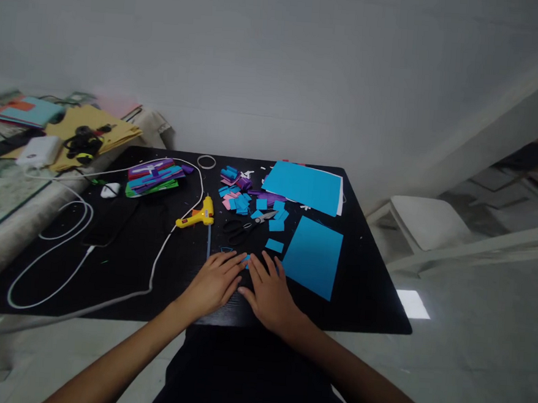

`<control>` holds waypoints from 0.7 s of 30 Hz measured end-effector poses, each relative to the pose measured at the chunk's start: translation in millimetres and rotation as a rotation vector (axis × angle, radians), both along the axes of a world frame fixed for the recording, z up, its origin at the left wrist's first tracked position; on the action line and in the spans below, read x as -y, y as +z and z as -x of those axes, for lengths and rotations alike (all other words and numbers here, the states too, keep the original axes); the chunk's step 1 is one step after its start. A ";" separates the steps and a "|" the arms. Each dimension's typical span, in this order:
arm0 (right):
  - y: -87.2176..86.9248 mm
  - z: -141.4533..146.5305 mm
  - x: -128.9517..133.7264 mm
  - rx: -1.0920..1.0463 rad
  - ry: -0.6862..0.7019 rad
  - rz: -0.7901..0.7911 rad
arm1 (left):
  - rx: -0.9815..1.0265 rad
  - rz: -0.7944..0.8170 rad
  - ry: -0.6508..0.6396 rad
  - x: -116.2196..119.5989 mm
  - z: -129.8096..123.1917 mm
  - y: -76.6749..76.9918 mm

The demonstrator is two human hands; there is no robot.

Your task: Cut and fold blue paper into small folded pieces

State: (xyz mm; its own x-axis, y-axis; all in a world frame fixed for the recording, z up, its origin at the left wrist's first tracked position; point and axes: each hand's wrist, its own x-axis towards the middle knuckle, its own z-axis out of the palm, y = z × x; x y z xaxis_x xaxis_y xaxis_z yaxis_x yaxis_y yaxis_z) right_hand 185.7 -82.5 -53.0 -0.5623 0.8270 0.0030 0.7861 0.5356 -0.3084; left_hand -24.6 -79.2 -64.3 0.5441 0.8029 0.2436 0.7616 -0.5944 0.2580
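A small blue paper piece point(247, 261) lies on the black table near its front edge, mostly covered by fingertips. My left hand point(215, 280) rests over its left side with fingers stretched out. From the other side, my right hand point(270, 287) touches it with fingers spread flat. Scissors point(251, 223) with black handles lie just beyond my hands, blades partly over blue paper squares point(276, 225). One more blue square point(274, 245) sits by my right fingertips. To the right is a large blue paper sheet point(313, 257). What lies under my fingers is largely hidden.
A yellow glue gun point(199, 214) with its stick stands left of the scissors. Further left are a paper-strip stack point(155, 178), a phone point(111, 222) and a white cable point(154, 267). Blue sheets point(304, 187) and small rolls point(230, 173) lie toward the wall. A white chair point(428, 224) stands right.
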 end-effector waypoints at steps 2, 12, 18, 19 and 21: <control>2.1 -1.0 -2.5 -0.013 -0.001 -0.001 | -0.007 -0.023 0.022 1.3 -4.3 -0.8; 4.1 -5.2 -15.5 -0.128 -0.004 -0.017 | 0.029 -0.028 0.058 5.1 -8.1 -5.8; -1.1 -0.1 -10.6 -0.097 -0.020 -0.051 | 0.047 0.000 0.065 3.5 -9.5 -7.5; -0.2 0.4 -10.7 -0.090 -0.023 -0.049 | 0.050 0.003 0.070 3.5 -9.9 -8.2; 3.4 1.3 -12.2 -0.075 -0.027 -0.034 | 0.055 0.007 0.076 3.7 -10.4 -9.1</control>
State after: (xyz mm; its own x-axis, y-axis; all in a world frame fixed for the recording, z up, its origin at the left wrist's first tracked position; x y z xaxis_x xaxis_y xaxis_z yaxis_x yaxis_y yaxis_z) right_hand 184.4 -70.4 -49.6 -0.5372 0.8403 0.0729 0.7755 0.5261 -0.3490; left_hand -14.2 -82.9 -73.5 0.4672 0.8432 0.2659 0.7893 -0.5333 0.3042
